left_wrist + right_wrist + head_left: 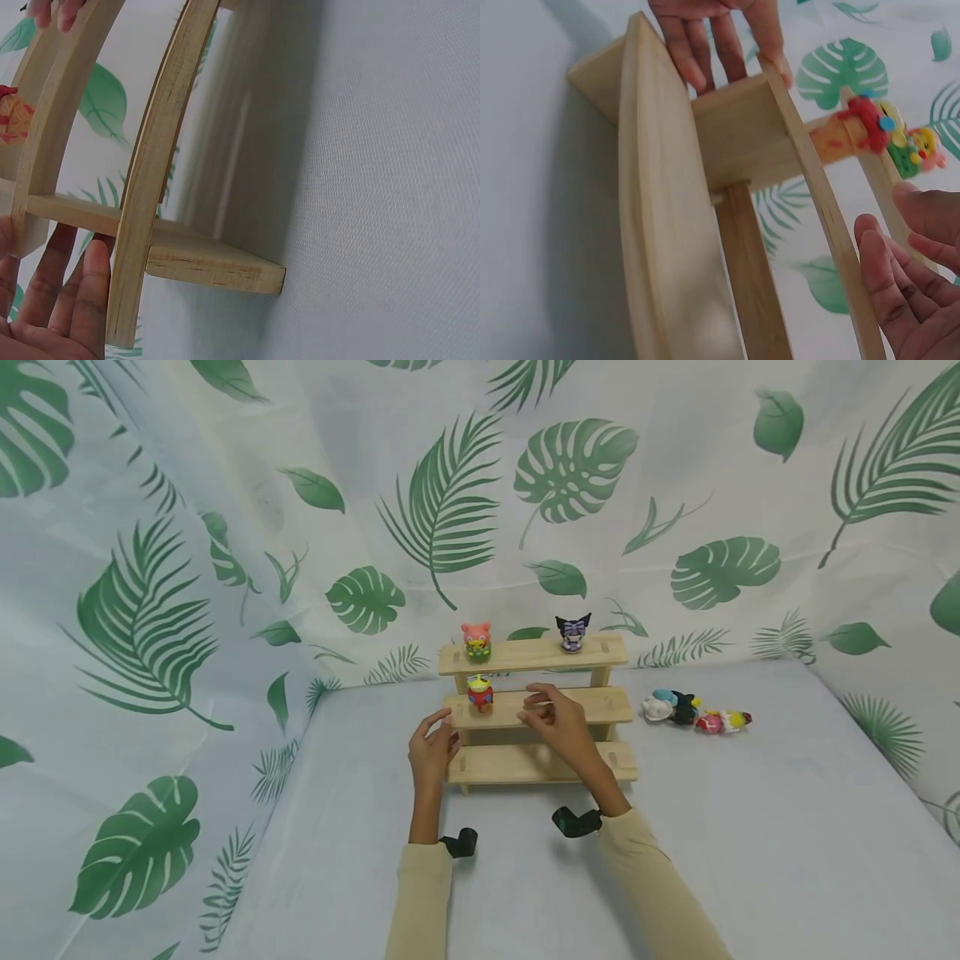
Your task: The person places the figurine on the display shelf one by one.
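A three-tier wooden display stand (540, 760) stands on the table. My left hand (432, 752) is at its left end, thumb by the middle tier and fairly straight fingers (86, 292) against the side support. My right hand (558, 722) hovers at the middle tier, fingers bent loosely, with nothing between thumb and fingertips. On that tier, left of the right hand, a red and blue toy figurine (481, 693) with a yellow-green top stands upright. The top tier holds a pink and green figurine (477, 642) on the left and a purple and black figurine (573, 633) on the right.
Right of the stand, several toy figurines lie close together on the table, including a white and black group (671, 707) and a red and yellow group (722, 721). A leaf-patterned curtain (480, 527) hangs behind. Dark wrist cameras (577, 822) sit on both wrists.
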